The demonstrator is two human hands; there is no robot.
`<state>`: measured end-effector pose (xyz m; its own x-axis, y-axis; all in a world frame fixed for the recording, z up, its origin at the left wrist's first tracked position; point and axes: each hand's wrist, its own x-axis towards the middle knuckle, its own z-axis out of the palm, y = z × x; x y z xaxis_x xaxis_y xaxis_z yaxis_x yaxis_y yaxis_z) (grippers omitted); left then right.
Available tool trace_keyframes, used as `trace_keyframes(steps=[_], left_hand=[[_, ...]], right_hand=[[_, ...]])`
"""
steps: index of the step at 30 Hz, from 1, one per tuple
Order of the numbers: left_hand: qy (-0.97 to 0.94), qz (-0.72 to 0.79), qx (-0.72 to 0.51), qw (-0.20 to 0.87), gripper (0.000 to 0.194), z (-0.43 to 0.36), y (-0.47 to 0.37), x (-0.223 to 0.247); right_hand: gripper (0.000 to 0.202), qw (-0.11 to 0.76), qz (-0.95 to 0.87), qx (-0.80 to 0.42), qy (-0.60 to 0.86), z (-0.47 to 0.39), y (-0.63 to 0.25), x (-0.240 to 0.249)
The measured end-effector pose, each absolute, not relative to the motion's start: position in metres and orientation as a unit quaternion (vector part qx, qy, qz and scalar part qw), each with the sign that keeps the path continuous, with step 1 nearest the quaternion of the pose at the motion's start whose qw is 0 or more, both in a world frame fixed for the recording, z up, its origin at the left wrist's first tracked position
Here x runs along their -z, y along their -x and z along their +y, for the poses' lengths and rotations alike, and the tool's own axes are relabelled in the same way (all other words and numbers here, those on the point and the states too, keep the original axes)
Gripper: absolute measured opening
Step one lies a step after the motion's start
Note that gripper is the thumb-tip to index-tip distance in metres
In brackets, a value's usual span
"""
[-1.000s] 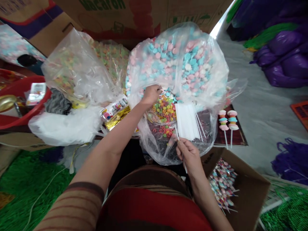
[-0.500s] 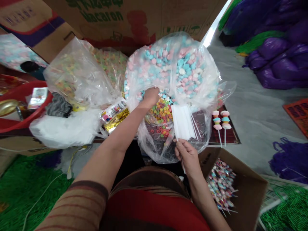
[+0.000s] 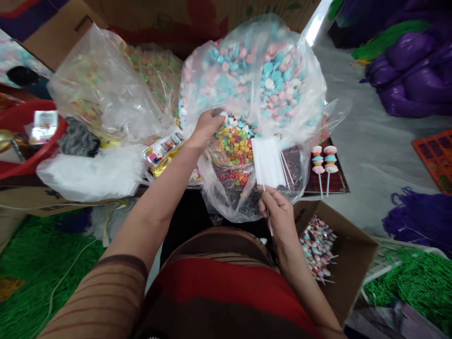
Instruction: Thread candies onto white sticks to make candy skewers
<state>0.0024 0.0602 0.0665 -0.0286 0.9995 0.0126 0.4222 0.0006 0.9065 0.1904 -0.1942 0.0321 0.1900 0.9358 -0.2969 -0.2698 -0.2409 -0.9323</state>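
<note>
From the head camera, the left hand (image 3: pixel 206 126) reaches into the open clear plastic bag (image 3: pixel 229 197) on the bench (image 3: pixel 339 183), its fingers curled at the pink, blue and white candies (image 3: pixel 254 75), just above the heap of colourful ring candies (image 3: pixel 236 147); whether that grip is clamped on a piece I cannot tell. The right hand (image 3: pixel 278 212) sits at the bag's near edge with its grip pinched on a thin white stick (image 3: pixel 269 225), just below the bundle of white sticks (image 3: pixel 269 162). Two finished candy skewers (image 3: pixel 325 160) lie on the bench to the right, and a cardboard box (image 3: pixel 356 254) of wrapped skewers stands beside the right forearm.
</note>
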Motion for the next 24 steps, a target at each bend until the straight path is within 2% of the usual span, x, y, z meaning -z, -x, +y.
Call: trace_keyframes(steps=[3,7,11,17,24], left_hand=[[-0.5,0.548,-0.441,0.505,0.014,0.016,0.0,-0.069],[-0.402,0.469,-0.452,0.644,0.018,-0.05,-0.009,-0.065],[-0.33,0.395,-0.454,0.728,0.027,-0.085,-0.017,-0.058],[-0.287,0.385,-0.475,0.737,0.055,-0.093,-0.015,-0.043],[-0.349,0.396,-0.496,0.69,0.057,-0.094,-0.016,-0.025]], right_hand=[[0.038,0.523,-0.326,-0.564,0.55,-0.193,-0.186,-0.033],[0.047,0.507,-0.383,-0.549,0.543,-0.192,-0.177,-0.043],[0.044,0.495,-0.424,-0.522,0.55,-0.188,-0.17,-0.052],[0.041,0.49,-0.44,-0.5,0.563,-0.186,-0.165,-0.052],[0.039,0.485,-0.474,-0.462,0.571,-0.186,-0.165,-0.052]])
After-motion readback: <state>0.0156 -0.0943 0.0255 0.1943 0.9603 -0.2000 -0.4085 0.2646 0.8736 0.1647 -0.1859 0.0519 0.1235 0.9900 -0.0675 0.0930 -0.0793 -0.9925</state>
